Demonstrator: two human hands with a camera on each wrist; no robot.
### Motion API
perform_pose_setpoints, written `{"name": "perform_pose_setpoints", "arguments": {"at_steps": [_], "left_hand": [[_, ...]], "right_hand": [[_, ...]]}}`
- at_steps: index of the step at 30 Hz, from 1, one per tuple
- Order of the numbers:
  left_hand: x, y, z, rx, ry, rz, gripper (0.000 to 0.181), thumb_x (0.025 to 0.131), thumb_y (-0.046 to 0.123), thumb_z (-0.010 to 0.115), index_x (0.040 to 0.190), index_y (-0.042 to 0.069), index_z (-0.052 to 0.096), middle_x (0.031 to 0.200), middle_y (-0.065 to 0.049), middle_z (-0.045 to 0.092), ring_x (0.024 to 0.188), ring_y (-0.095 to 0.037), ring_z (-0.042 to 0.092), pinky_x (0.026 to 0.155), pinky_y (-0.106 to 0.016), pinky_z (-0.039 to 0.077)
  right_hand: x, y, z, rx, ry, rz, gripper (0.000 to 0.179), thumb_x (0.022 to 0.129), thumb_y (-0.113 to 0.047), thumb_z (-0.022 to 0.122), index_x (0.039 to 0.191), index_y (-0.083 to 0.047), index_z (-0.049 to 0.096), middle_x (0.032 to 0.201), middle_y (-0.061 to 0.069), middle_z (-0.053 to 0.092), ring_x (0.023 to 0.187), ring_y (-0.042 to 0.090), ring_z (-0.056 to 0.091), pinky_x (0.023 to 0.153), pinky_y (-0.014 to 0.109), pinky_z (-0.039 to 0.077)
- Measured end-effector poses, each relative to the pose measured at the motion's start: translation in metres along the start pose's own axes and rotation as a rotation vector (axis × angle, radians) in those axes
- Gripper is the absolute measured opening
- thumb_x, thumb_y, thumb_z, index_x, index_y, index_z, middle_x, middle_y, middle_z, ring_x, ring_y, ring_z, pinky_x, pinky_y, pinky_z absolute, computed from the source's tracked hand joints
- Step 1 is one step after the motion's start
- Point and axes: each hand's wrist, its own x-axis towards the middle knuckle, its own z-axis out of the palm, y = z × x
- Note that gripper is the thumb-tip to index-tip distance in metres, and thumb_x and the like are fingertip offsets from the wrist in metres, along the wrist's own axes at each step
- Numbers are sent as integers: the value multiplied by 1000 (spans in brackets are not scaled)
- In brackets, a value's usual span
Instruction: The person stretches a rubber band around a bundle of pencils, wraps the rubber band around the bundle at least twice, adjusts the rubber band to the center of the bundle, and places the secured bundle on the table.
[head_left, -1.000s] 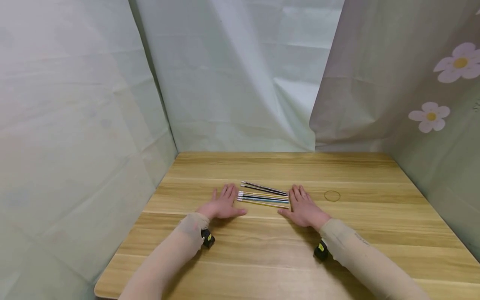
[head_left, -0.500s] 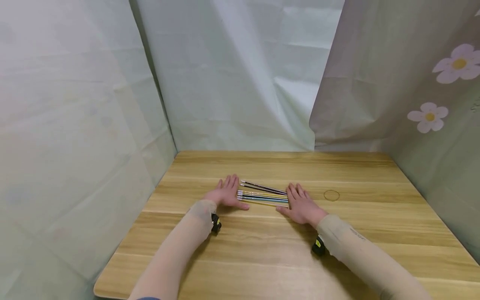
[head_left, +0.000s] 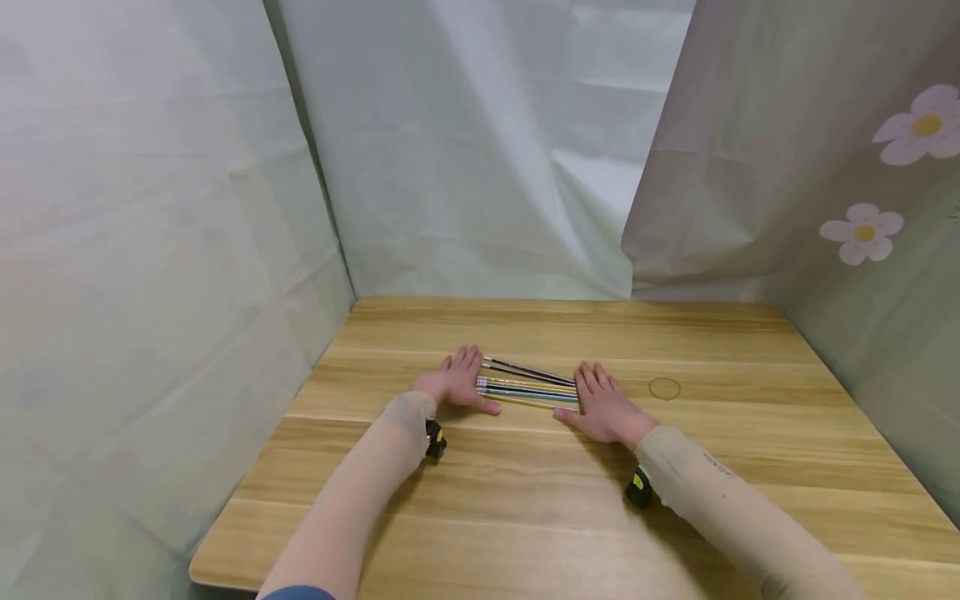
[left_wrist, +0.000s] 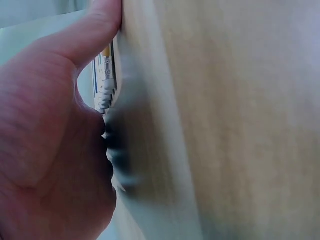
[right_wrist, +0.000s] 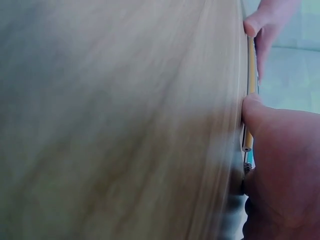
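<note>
Pale, creased sheeting [head_left: 150,250] hangs along the left edge of the wood-grained surface [head_left: 525,508], whose near left corner is rounded. Light catches folds in the sheet [head_left: 480,167] behind the far edge. A greyer sheet [head_left: 712,150] meets it towards the far right corner; pale, yellow-centred flowers [head_left: 847,231] show beyond the right edge.

We stretch both arms out in front of us, the left forearm [head_left: 367,492] slanting in from the lower left and the right forearm [head_left: 735,508] from the lower right, so that our hands face each other with a gap between them. Our left hand [head_left: 459,385] lies palm down, its fingers [head_left: 471,358] straight and pointing away from us, its left thumb [head_left: 489,407] held out inward. Our right hand [head_left: 603,408] mirrors it, palm down, right thumb [head_left: 567,416] pointing toward the left.
</note>
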Motion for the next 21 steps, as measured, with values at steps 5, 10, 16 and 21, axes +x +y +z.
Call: {"name": "perform_pose_setpoints", "arguments": {"at_steps": [5, 10, 16, 21], "left_hand": [[-1, 1, -2, -37, 23, 55, 135, 88, 77, 70, 168, 1, -7, 175, -16, -18, 161, -34, -18, 128, -53, -6], [-4, 1, 2, -18, 23, 74, 127, 94, 77, 61, 167, 1, -10, 174, -15, -23, 160, -34, -22, 127, -53, -9], [-12, 2, 13, -11, 48, 42, 120, 98, 78, 51, 168, 2, -10, 175, -16, -21, 160, -33, -22, 127, -54, -9], [-25, 7, 22, -10, 29, 21, 119, 98, 79, 50, 168, 1, -7, 175, -17, -19, 160, -33, -21, 127, -52, -8]], "right_hand": [[3, 5, -1, 33, 3, -15, 102, 108, -66, 45, 163, 14, 14, 172, 35, 3, 159, 52, -3, 126, 65, 7], [9, 9, -1, 23, -30, -19, 104, 108, -67, 45, 164, 13, 11, 172, 34, 0, 160, 51, -5, 126, 64, 7], [18, 18, 8, -19, -36, -24, 109, 106, -75, 36, 164, 12, 7, 173, 33, -3, 160, 50, -7, 127, 63, 6], [12, 15, 9, 18, -24, -41, 113, 104, -76, 41, 163, 16, 11, 171, 37, 1, 159, 54, -4, 126, 65, 7]]}}
